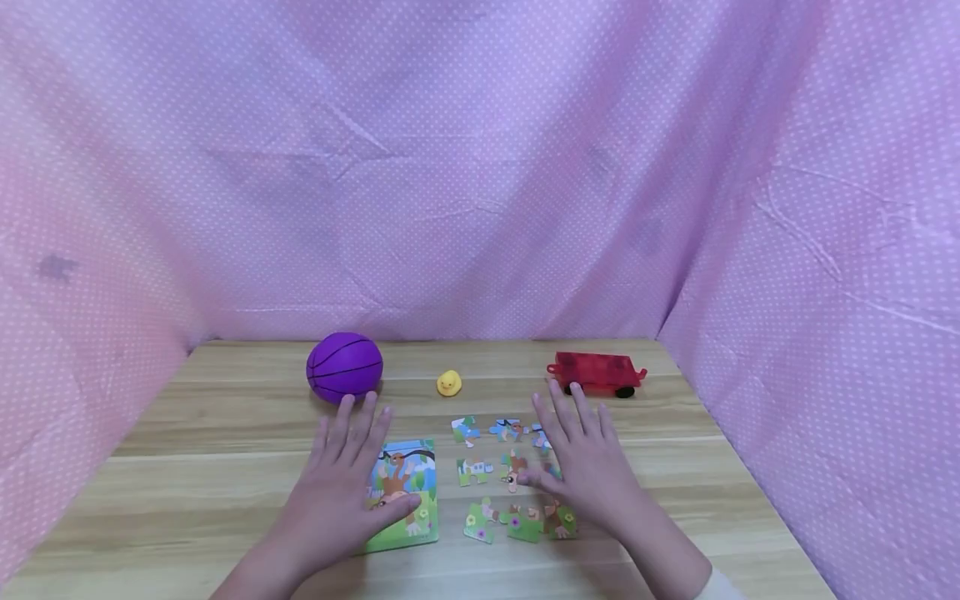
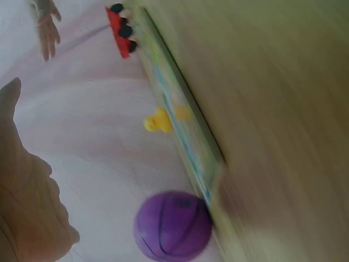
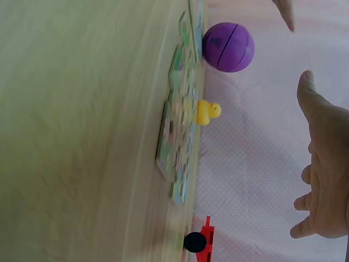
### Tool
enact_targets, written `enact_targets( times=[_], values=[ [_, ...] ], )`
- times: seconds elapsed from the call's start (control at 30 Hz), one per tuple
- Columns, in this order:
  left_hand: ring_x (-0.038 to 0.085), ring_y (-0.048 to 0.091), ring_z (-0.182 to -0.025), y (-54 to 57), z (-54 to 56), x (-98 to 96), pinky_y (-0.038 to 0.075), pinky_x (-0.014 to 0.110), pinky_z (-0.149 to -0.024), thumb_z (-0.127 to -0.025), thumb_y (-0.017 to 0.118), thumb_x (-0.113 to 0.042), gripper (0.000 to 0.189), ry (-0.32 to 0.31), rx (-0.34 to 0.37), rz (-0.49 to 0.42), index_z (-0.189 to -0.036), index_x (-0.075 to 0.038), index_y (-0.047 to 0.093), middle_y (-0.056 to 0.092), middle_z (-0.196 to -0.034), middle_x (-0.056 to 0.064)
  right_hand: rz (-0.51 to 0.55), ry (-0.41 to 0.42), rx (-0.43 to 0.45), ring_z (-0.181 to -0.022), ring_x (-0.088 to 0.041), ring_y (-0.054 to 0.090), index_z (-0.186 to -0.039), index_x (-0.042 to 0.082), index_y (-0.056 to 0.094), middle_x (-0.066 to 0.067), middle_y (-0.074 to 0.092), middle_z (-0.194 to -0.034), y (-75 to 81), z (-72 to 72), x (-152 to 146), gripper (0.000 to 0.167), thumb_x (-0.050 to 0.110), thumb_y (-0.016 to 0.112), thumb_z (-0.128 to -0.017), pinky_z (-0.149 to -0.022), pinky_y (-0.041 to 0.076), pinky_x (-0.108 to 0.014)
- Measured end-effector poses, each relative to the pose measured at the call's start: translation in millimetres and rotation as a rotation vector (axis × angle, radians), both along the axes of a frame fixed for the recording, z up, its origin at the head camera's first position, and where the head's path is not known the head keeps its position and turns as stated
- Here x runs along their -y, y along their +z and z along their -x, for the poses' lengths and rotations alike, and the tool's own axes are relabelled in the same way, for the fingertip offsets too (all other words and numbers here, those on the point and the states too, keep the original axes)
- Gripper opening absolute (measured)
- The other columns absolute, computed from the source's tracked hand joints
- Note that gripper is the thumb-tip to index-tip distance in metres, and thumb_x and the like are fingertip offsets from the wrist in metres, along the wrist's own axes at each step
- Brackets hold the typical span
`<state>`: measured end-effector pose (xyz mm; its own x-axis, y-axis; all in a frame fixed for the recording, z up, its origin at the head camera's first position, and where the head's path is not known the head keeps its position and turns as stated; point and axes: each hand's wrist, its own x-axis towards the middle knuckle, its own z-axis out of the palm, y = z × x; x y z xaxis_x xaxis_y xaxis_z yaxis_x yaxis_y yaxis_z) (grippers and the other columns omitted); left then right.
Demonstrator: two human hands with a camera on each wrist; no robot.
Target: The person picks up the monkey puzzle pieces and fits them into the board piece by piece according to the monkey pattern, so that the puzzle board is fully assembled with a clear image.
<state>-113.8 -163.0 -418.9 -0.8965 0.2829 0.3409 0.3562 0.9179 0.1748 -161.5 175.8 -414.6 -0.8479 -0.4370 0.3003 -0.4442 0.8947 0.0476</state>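
My left hand (image 1: 337, 487) hovers with fingers spread over the left part of a picture board (image 1: 423, 479), which shows a brown monkey on a green and blue ground. To its right lie several loose jigsaw pieces (image 1: 523, 523) in rough rows, each apart from the others. Above the right side of these pieces is my right hand (image 1: 592, 471), its fingers stretched out and holding nothing; it hides some of them. Both wrist views show the hands (image 2: 32, 202) raised off the table, the right hand (image 3: 330, 169) with its palm empty.
A purple ball (image 1: 345, 367) sits at the back left of the wooden table (image 1: 187, 475). Behind the pieces is a small yellow rubber duck (image 1: 449, 383). A red toy wagon (image 1: 597, 372) with black wheels stands at the back right. Pink dotted cloth (image 1: 450, 167) surrounds the table.
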Motion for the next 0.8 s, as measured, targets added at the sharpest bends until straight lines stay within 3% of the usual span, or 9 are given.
enact_targets(
  times=[0.13,0.27,0.4,0.5,0.67,0.8],
  values=[
    [0.027,-0.008,-0.153,-4.4,1.1,19.9,-0.017,0.028,-0.121,-0.082,0.049,-0.079,0.107,-0.039,0.11,-0.01,-0.159,-0.023,0.001,-0.008,-0.166,-0.004,0.008,0.029,0.041,-0.153,-0.033,0.003,-0.159,0.021,0.009,-0.005,0.001,-0.167,0.7,12.2,1,0.1,0.072,0.053,-0.086,-0.119,0.015,-0.063],
    [0.028,0.001,-0.153,-9.5,2.8,43.5,-0.015,0.014,-0.116,-0.078,0.056,-0.079,0.112,-0.089,0.209,-0.016,-0.159,-0.023,0.003,0.0,-0.167,-0.002,0.022,0.097,0.102,-0.152,-0.031,0.013,-0.159,0.019,0.018,-0.007,0.015,-0.165,4.5,25.9,6,0.089,0.065,0.053,-0.091,-0.12,0.02,-0.057],
    [0.033,0.013,-0.152,-13.6,3.2,63.7,0.008,0.038,-0.125,-0.071,0.064,-0.079,0.119,-0.098,0.283,-0.004,-0.158,-0.015,0.015,0.012,-0.165,0.005,0.023,0.176,0.176,-0.145,-0.029,0.033,-0.153,0.017,0.036,-0.008,0.036,-0.158,6.0,41.5,17,0.075,0.057,0.056,-0.093,-0.117,0.033,-0.051],
    [0.037,0.017,-0.15,-17.5,3.9,73.4,0.025,0.055,-0.118,-0.067,0.066,-0.08,0.122,-0.116,0.345,0.003,-0.156,-0.008,0.023,0.018,-0.164,0.01,0.01,0.224,0.251,-0.139,-0.025,0.044,-0.148,0.018,0.045,-0.006,0.046,-0.152,4.4,53.7,27,0.066,0.053,0.058,-0.094,-0.113,0.04,-0.046],
    [0.04,0.018,-0.149,-24.7,6.2,80.9,0.024,0.059,-0.117,-0.062,0.068,-0.081,0.126,-0.122,0.46,-0.014,-0.153,-0.002,0.03,0.022,-0.162,0.014,-0.028,0.3,0.33,-0.134,-0.022,0.049,-0.143,0.018,0.05,-0.002,0.052,-0.145,-1.1,74.7,45,0.054,0.042,0.062,-0.096,-0.111,0.042,-0.042],
    [0.042,0.02,-0.148,-30.0,8.7,84.6,0.024,0.061,-0.116,-0.06,0.068,-0.082,0.127,-0.114,0.499,0.014,-0.151,-0.001,0.034,0.025,-0.161,0.015,-0.08,0.343,0.34,-0.129,-0.02,0.053,-0.138,0.016,0.056,-0.001,0.057,-0.139,-6.8,88.3,60,0.05,0.038,0.065,-0.094,-0.109,0.045,-0.04]
  ],
)
